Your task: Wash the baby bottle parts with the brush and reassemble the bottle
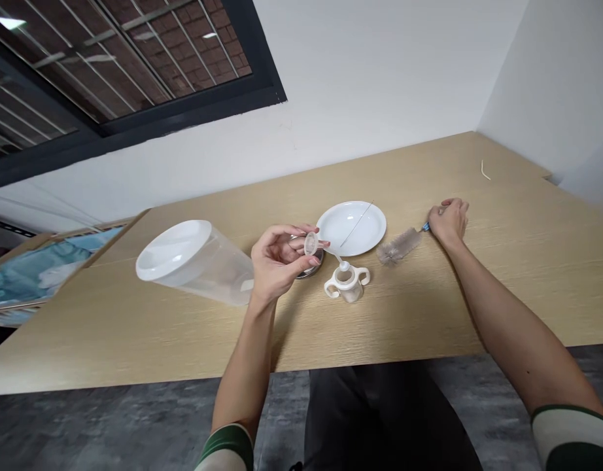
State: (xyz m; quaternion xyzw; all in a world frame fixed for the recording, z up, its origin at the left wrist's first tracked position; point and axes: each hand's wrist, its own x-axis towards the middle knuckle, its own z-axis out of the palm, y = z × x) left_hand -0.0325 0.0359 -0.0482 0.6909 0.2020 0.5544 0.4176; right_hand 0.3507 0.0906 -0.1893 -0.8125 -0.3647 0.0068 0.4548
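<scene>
My left hand [282, 258] is raised over the middle of the table, its fingers around a small clear round piece [310, 244]. Just right of it stands a small cup with two white handles [348, 281], a thin straw-like tube rising from its top. At the right, my right hand [448, 221] is closed on the blue handle of a bottle brush [402, 246], whose bristles lie on the tabletop. Behind the cup is a white plate [331, 226] with a thin wire-like rod [356, 224] across it. A round metal dish [311, 269] is partly hidden behind my left hand.
A large clear container with a white lid [174, 252] lies tilted left of my left hand on the wooden table [193, 340]. A thin pale strip [484, 171] lies far right. Beyond the table's left end, a box holds blue cloth or plastic [41, 268].
</scene>
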